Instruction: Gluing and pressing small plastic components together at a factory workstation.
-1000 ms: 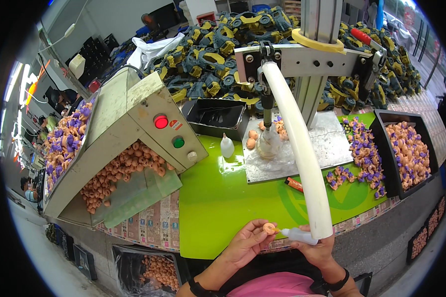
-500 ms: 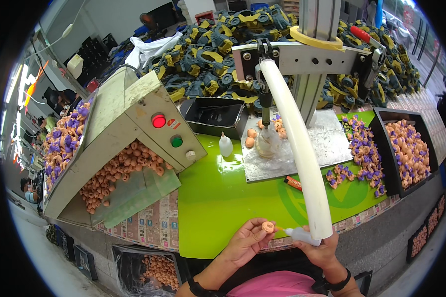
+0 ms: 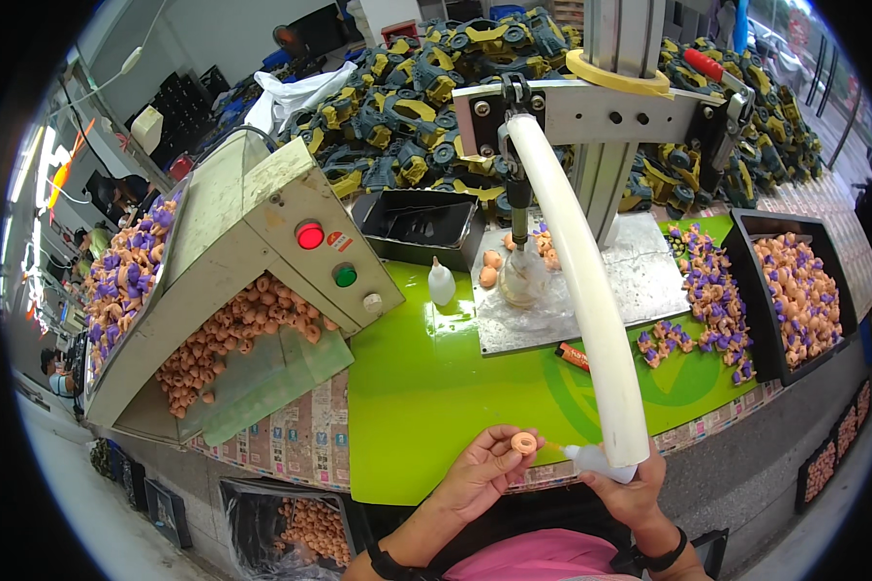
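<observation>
Green tabletop (image 3: 426, 387) runs across the near edge of a crowded workshop, and just over its front lip both hands meet. The left hand (image 3: 480, 474), forearm rising from the lower edge and bent inward, has its fingers together, pinching a small orange ring (image 3: 524, 443) upright at the fingertips so that the hole faces the camera. The right hand (image 3: 630, 489), a dark band at its wrist, is clamped on a small white squeeze bottle (image 3: 591, 460) whose thin nozzle points left toward the ring, very near it; whether the tip touches I cannot tell. Done well, this wants the ring held still and square to the nozzle, the tip set on the rim and not in the hole, and only a light squeeze, judging by how small the part is. A long white tube (image 3: 586, 300) arcs down from the press and ends just above the right hand, so the wrist should stay low and clear of it. Farther off lie a loose scatter of purple and orange parts (image 3: 693, 310), a metal plate (image 3: 639, 281) under the press (image 3: 610, 107), a second bottle (image 3: 441, 286), and to the left a hopper (image 3: 262, 281) with a red and a green button, spilling orange rings. Beyond rises a heap of dark and yellow mouldings (image 3: 417, 87).
</observation>
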The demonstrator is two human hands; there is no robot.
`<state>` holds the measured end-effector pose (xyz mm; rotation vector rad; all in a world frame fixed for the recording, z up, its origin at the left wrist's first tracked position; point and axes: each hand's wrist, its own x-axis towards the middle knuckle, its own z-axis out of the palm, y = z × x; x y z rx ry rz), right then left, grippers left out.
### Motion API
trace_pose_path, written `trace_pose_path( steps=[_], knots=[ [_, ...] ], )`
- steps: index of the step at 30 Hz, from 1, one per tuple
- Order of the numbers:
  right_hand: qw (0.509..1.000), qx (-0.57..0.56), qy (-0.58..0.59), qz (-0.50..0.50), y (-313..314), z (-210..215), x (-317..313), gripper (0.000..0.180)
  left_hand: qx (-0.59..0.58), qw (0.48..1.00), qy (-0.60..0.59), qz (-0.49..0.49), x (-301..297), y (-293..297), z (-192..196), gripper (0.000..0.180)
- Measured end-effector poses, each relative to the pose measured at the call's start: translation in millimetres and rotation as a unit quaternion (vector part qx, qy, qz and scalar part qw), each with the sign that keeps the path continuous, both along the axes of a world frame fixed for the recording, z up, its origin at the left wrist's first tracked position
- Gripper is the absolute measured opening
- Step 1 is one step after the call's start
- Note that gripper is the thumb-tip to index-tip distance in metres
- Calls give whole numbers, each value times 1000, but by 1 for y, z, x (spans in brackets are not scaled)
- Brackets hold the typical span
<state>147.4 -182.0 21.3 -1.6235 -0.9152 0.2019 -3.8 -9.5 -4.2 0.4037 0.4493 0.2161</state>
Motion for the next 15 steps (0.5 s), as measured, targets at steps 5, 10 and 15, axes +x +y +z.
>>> trace_pose_path(
  steps=[5, 10, 15],
  knots=[
    [998, 10, 27, -53, 19, 1, 5, 42, -11, 1000, -5, 4, 5, -1, 8, 22],
    [998, -65, 5, -7, 51, -29, 13, 41, -83, 996, -15, -37, -3, 2, 9, 30],
    [997, -69, 33, 25, 71, -34, 14, 41, -134, 986, -74, -61, -5, -3, 3, 35]
  ],
)
